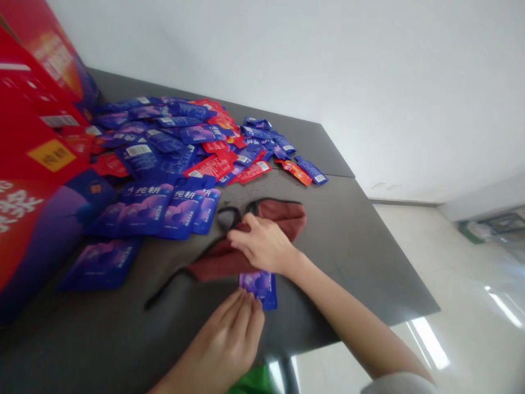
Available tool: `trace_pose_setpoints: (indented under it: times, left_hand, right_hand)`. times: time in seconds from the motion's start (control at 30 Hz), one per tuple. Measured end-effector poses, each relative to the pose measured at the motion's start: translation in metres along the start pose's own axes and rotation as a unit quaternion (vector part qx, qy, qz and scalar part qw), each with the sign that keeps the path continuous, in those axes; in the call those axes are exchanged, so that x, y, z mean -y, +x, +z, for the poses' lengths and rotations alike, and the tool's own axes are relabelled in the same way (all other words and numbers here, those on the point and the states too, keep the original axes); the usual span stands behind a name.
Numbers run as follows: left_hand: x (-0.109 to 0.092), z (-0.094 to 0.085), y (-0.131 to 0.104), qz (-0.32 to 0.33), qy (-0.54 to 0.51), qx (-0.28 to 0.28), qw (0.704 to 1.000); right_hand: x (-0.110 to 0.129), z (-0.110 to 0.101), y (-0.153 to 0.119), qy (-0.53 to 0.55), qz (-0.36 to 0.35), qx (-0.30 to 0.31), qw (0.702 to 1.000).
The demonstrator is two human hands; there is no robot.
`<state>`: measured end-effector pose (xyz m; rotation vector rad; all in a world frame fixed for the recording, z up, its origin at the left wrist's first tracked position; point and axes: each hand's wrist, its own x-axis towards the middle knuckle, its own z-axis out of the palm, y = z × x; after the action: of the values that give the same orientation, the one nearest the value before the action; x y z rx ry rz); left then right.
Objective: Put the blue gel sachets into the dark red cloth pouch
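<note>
A brown cloth (219,260) with black edging and a black strap lies crumpled on the grey table. My right hand (264,243) rests on it from above, fingers bent and closed on the fabric. Partly under that cloth is a blue-purple pouch (267,290), its far end hidden. My left hand (232,334) holds the pouch's near left edge, with the fingertips pressed together.
Blue pouches (147,205) lie in an overlapping row at left, and a single pouch (100,264) sits nearer. Behind is a heap of blue and red pouches (172,131). Red printed boxes (36,164) stand at far left. The table (369,257) ends at right above a pale floor.
</note>
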<state>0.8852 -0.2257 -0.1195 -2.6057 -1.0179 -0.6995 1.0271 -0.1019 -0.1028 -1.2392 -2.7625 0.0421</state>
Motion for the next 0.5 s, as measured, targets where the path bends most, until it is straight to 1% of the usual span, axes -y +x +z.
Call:
trace_pose_setpoints:
  times: [0.03, 0.1, 0.13, 0.17, 0.2, 0.27, 0.3, 0.33, 0.4, 0.43, 0.47, 0.5]
  left_hand:
    - [0.001, 0.000, 0.002, -0.003, -0.003, -0.009, 1.000]
    - [0.001, 0.000, 0.005, -0.010, -0.005, -0.001, 1.000]
    - [0.001, 0.000, 0.005, -0.013, -0.007, 0.000, 1.000]
    - [0.001, 0.000, 0.005, -0.018, -0.008, -0.003, 1.000]
    - [0.000, 0.001, 0.004, -0.022, -0.011, -0.010, 1.000]
    - [-0.001, 0.001, 0.001, -0.032, -0.014, -0.021, 0.999]
    - [-0.002, 0.001, 0.000, -0.035, -0.014, -0.018, 0.999]
    - [-0.002, 0.001, -0.002, -0.037, -0.012, -0.002, 0.999]
    - [-0.004, 0.001, -0.005, -0.036, -0.006, 0.052, 0.998]
    - [-0.004, 0.001, -0.005, -0.036, -0.005, 0.075, 0.997]
    - [-0.004, 0.000, -0.005, -0.033, -0.006, 0.086, 0.996]
    - [-0.003, 0.000, -0.005, -0.029, -0.008, 0.080, 0.996]
  right_hand:
    - [-0.013, 0.001, 0.013, -0.009, 0.029, 0.000, 1.000]
    - [-0.038, -0.006, 0.032, -0.026, 0.103, -0.013, 0.994]
    - [-0.047, -0.013, 0.035, -0.024, 0.127, -0.030, 0.991]
    - [-0.052, -0.023, 0.033, -0.014, 0.137, -0.057, 0.989]
    - [-0.051, -0.034, 0.027, 0.006, 0.133, -0.092, 0.987]
    - [-0.036, -0.055, 0.003, 0.057, 0.094, -0.168, 0.980]
    - [-0.023, -0.061, -0.012, 0.080, 0.068, -0.181, 0.978]
    - [-0.008, -0.063, -0.026, 0.091, 0.034, -0.172, 0.980]
    - [0.018, -0.055, -0.049, 0.081, -0.079, -0.100, 0.989]
    - [0.027, -0.045, -0.055, 0.077, -0.097, -0.069, 0.990]
    - [0.032, -0.034, -0.057, 0.070, -0.107, -0.044, 0.991]
    - [0.032, -0.023, -0.054, 0.058, -0.110, -0.029, 0.992]
